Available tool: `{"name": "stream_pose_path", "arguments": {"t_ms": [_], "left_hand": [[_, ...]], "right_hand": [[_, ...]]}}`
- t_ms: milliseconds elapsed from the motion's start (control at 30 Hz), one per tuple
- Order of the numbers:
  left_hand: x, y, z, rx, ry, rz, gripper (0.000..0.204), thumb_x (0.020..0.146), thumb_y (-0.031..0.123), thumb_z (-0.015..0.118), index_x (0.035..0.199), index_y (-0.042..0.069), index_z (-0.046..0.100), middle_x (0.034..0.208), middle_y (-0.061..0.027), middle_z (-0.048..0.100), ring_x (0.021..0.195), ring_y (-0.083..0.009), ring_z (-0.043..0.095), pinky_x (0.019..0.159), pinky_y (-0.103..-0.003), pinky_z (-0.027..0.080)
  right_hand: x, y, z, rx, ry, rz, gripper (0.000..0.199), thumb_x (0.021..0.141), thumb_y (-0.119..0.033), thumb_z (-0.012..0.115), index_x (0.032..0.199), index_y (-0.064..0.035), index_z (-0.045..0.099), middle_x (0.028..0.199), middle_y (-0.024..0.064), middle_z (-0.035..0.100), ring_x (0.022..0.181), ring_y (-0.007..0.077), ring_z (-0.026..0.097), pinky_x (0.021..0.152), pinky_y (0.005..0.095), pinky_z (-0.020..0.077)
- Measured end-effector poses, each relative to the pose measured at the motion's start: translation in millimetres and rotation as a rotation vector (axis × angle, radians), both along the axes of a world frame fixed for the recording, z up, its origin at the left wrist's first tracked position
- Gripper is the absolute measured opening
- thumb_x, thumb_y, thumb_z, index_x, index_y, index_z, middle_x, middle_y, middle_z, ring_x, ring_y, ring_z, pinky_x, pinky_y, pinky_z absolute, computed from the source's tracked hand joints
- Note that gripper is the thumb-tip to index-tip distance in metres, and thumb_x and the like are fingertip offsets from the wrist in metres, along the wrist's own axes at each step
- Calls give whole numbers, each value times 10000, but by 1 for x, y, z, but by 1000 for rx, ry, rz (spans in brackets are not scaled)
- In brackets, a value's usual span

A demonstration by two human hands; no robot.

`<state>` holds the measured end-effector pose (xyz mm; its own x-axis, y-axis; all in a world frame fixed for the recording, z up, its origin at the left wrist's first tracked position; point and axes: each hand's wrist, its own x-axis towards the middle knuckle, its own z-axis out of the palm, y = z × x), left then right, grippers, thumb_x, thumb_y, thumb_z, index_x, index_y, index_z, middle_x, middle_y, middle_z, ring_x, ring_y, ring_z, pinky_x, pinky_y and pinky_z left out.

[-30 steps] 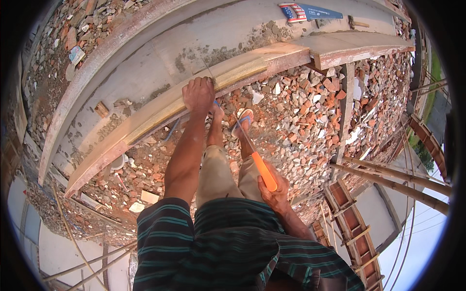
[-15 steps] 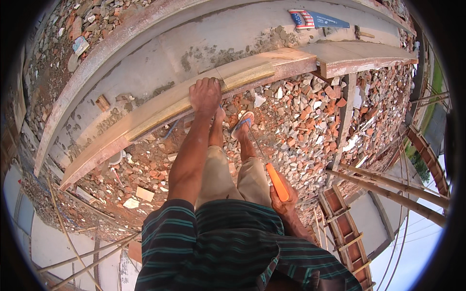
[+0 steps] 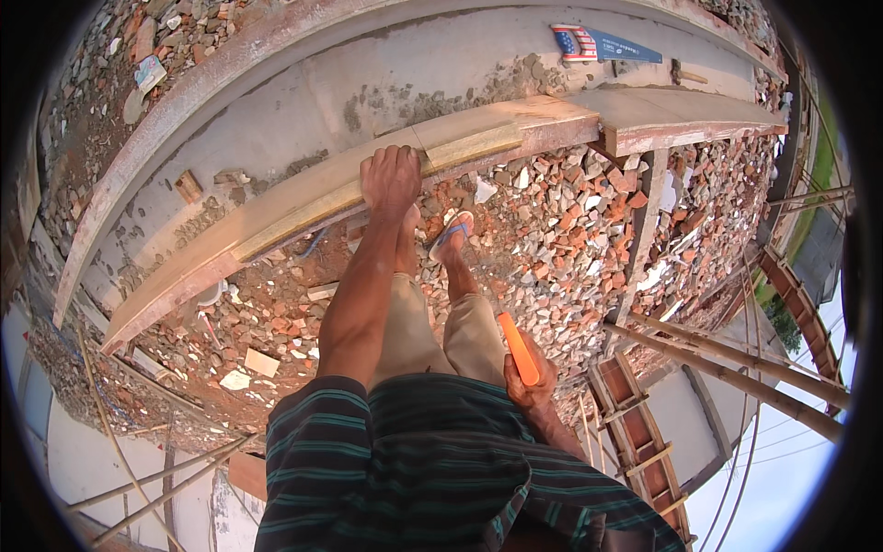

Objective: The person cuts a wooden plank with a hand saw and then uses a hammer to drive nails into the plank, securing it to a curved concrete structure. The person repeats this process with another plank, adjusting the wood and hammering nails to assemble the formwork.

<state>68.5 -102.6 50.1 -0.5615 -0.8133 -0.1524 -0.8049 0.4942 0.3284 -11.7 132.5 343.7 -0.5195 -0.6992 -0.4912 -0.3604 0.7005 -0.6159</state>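
Observation:
My left hand is closed over a long yellowish wooden strip, which lies along the near edge of a broad tan plank. A thin dark line crosses the plank just right of my knuckles. Down by my right thigh, my right hand grips an orange-handled tool; the handle points up and away from me, and the rest of the tool is hard to make out. My foot in a blue-strapped sandal stands on rubble below the plank.
Beyond the plank, a handsaw with a blue blade or cover and a hammer-like tool lie on the grey concrete strip. Broken brick covers the ground. Bamboo poles and a brick-red framed form are at right.
The view has shifted slightly. My right hand and the orange handle appear a little further left and nearer me. My left hand keeps its place on the wood.

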Motion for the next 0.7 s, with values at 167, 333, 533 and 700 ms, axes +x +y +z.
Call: {"name": "stream_pose_path", "arguments": {"t_ms": [167,333,533,700], "left_hand": [[6,-2,-7,28,8,1,187,957,239,526,882,152,674,842,9,621,854,-199,587,765,-392,420],[-2,-5,-10,-40,29,19,190,949,247,537,863,150,677,823,16,622,850,-196,592,762,-384,421],[1,-1,-8,-30,38,34,208,954,246,534,827,148,665,816,10,617,845,-200,592,759,-387,422],[1,0,-10,-41,50,17,195,949,239,544,821,145,657,807,5,614,838,-202,591,759,-388,422]], "right_hand": [[32,-48,-43,11,-115,-20,451,851,-77,712,1273,4,574,1086,202,694,889,321,721,753,375,578],[-10,-7,-5,-114,35,2,506,880,-87,691,1351,11,533,1048,169,715,840,256,732,716,351,573],[-3,-80,-100,-151,-88,-171,440,914,-107,665,1328,4,567,986,156,717,791,184,701,712,313,554],[11,-71,-94,-38,-146,-229,431,894,-91,687,1301,2,579,1049,183,712,873,228,727,731,306,562]]}}
